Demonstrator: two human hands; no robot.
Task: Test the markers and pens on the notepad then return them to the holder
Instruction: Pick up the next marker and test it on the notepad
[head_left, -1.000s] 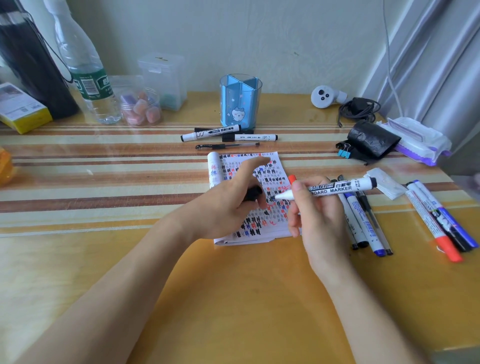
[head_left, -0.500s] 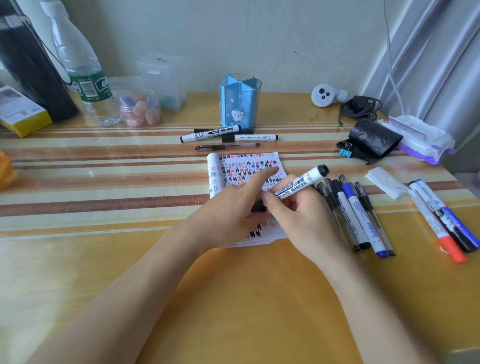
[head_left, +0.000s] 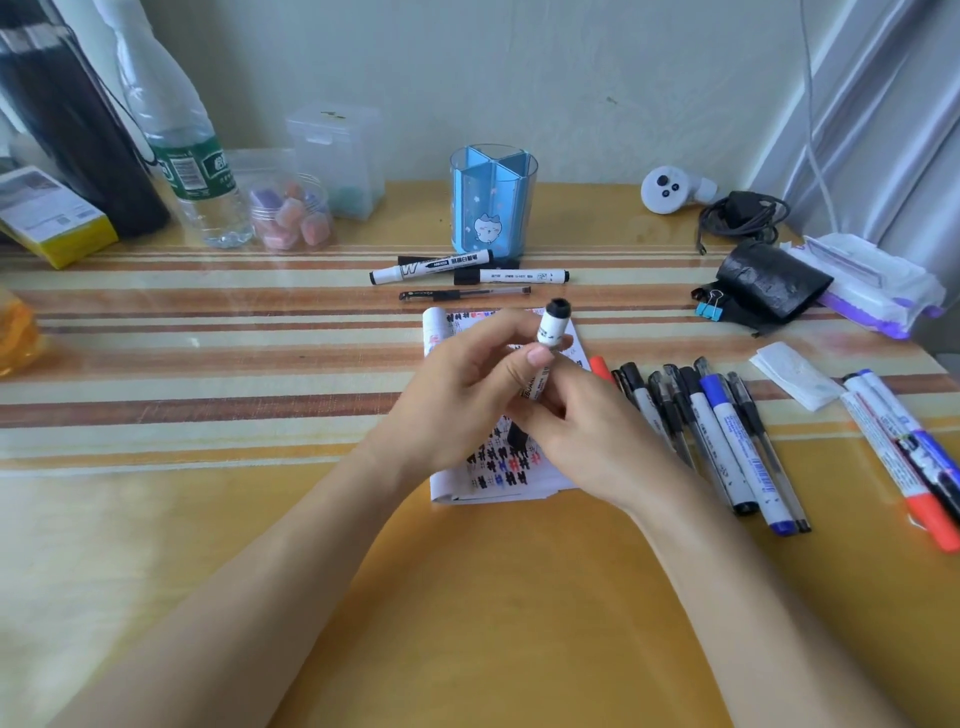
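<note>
Both hands meet over the scribbled notepad (head_left: 498, 470) at the table's middle. My left hand (head_left: 462, 389) and my right hand (head_left: 592, 436) both grip a white board marker (head_left: 550, 332), held nearly upright with its black end on top. Its lower end is hidden between my fingers, where a black cap (head_left: 517, 434) shows just below them. The blue pen holder (head_left: 493, 202) stands behind the pad. Two markers (head_left: 431, 267) and a thin black pen (head_left: 465, 294) lie in front of it. A row of several pens (head_left: 719, 431) lies right of the pad.
More markers (head_left: 904, 457) lie at the far right beside a folded tissue (head_left: 795, 374). Behind them sit a black pouch (head_left: 774, 286), blue binder clips (head_left: 709, 307) and a wipes pack (head_left: 872, 291). A water bottle (head_left: 182, 150), a jar (head_left: 291, 213) and a yellow box (head_left: 52, 223) stand back left.
The marker swung from lying sideways in my right hand to nearly upright. My left hand, which held the black cap on the pad, rose and closed round the marker too.
</note>
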